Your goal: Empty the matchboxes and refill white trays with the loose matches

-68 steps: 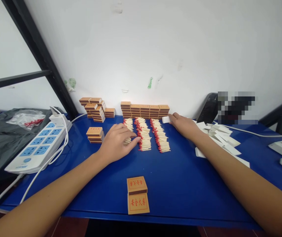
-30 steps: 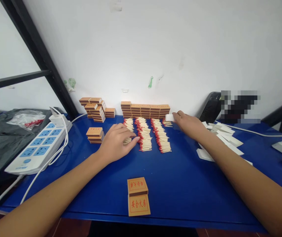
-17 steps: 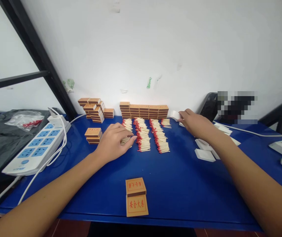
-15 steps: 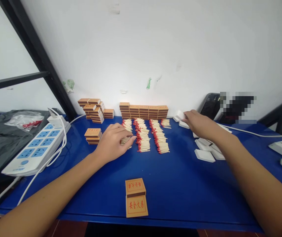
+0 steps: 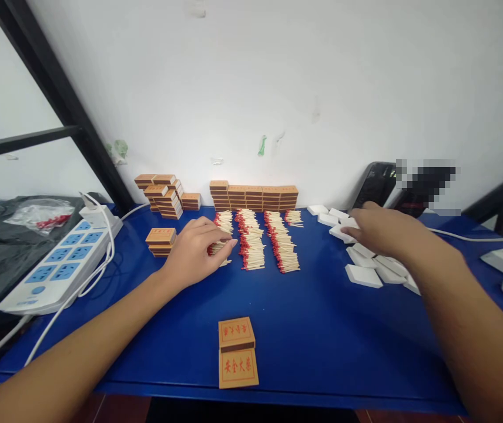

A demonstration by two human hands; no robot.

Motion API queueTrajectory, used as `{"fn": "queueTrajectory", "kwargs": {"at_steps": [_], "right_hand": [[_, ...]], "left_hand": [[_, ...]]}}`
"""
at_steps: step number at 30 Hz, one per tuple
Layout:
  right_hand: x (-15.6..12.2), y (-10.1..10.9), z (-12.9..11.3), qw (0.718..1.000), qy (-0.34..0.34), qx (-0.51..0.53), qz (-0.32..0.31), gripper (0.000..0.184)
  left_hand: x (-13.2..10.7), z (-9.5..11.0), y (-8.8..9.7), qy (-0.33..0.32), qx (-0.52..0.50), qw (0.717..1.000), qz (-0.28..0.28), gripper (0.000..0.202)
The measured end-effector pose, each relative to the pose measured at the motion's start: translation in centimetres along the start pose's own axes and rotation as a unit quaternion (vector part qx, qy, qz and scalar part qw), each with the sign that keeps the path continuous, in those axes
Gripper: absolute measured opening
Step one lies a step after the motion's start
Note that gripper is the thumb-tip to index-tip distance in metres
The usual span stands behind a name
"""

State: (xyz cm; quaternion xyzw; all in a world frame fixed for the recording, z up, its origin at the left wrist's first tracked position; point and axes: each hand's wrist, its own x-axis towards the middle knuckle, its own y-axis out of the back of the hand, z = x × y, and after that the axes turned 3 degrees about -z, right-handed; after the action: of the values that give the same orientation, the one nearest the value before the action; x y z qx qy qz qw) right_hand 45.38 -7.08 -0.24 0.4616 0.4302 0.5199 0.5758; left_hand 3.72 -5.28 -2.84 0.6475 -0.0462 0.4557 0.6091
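My left hand [image 5: 196, 249] rests over the leftmost row of red-headed matches [image 5: 224, 220], fingers loosely curved and the thumb apart, with matches showing in the gap; it looks open. At the right, my right hand [image 5: 379, 229] is closed, thumb and fingers about a white matchbox tray [image 5: 341, 234] among several like it. Some fingertips are hidden behind the hand. Two longer rows of matches [image 5: 251, 247] [image 5: 283, 247] and a small pile of matches [image 5: 294, 218] lie between the hands. Two orange matchbox sleeves [image 5: 238, 367] overlap near the table's front edge.
Stacked matchboxes [image 5: 254, 197] line the wall, with more matchbox stacks [image 5: 163, 197] and a short stack [image 5: 161, 242] at left. A white power strip [image 5: 64, 258] with cables stands at far left. Dark devices [image 5: 375, 185] lean on the wall behind my right hand.
My right hand has moved right and nearer, from the far white trays to others. Those far trays now lie apart and flat. My left hand has hardly moved; the view has shifted slightly.
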Motion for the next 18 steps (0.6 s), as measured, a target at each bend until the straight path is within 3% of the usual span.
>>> {"fn": "queueTrajectory", "kwargs": {"at_steps": [4, 7, 18], "right_hand": [[0.5, 0.4, -5.0, 0.995, 0.081, 0.008, 0.063, 0.036], [1.2, -0.1, -7.1, 0.991, 0.101, 0.004, 0.086, 0.032], [2.2, 0.0, -9.2, 0.991, 0.067, 0.028, 0.113, 0.034]], "left_hand": [[0.0, -0.1, 0.1, 0.014, 0.0, 1.0, -0.002, 0.021], [0.0, -0.1, 0.1, 0.015, 0.002, 1.0, -0.003, 0.021], [0.0, -0.6, 0.1, 0.009, 0.012, 1.0, -0.009, 0.02]]}}
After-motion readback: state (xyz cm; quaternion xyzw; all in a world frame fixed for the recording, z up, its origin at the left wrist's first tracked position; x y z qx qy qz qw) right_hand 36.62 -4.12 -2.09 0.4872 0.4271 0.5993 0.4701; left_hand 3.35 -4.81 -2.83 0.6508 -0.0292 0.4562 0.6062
